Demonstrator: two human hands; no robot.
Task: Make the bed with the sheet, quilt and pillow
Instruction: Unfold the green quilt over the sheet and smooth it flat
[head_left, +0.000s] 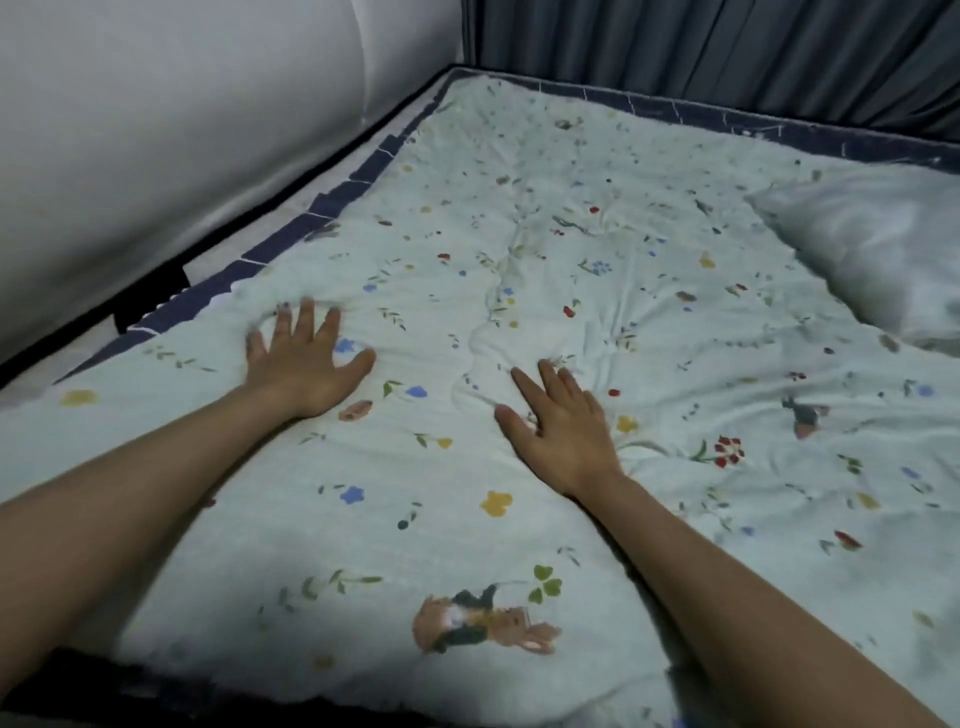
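A pale green quilt (597, 291) printed with small flowers and cartoon figures lies spread over the bed. A wrinkled ridge runs down its middle. A dark blue sheet (291, 239) with thin white lines shows along the left and far edges under it. A white pillow (872, 249) lies on the quilt at the right. My left hand (301, 364) presses flat on the quilt near its left edge, fingers spread. My right hand (561, 426) lies flat, fingers apart, just right of the ridge. Neither hand holds anything.
A white padded headboard (182, 130) rises along the bed's left side. Grey curtains (727, 47) hang behind the far edge. A dark strip (78, 686) borders the near bottom-left corner.
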